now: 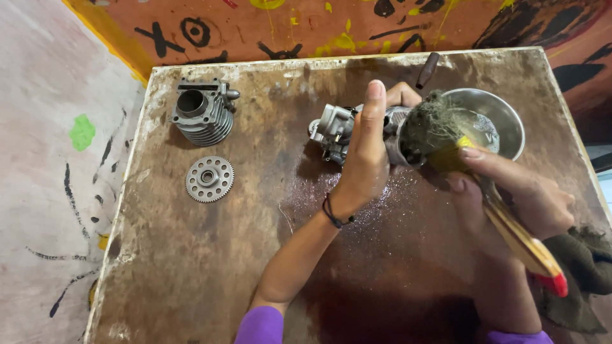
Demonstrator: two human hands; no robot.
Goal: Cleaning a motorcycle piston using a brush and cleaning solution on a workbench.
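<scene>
My left hand grips a grey metal carburettor and holds it just above a wet brown wooden table. My right hand is closed on a paintbrush with a yellow wooden handle and a red tip. Its frayed bristles press against the right end of the carburettor. A black cord bracelet circles my left wrist.
A steel bowl holding liquid stands behind the brush at the right. A finned engine cylinder and a toothed sprocket lie at the left. A dark tool handle rests near the far edge. A dirty rag lies at the right edge.
</scene>
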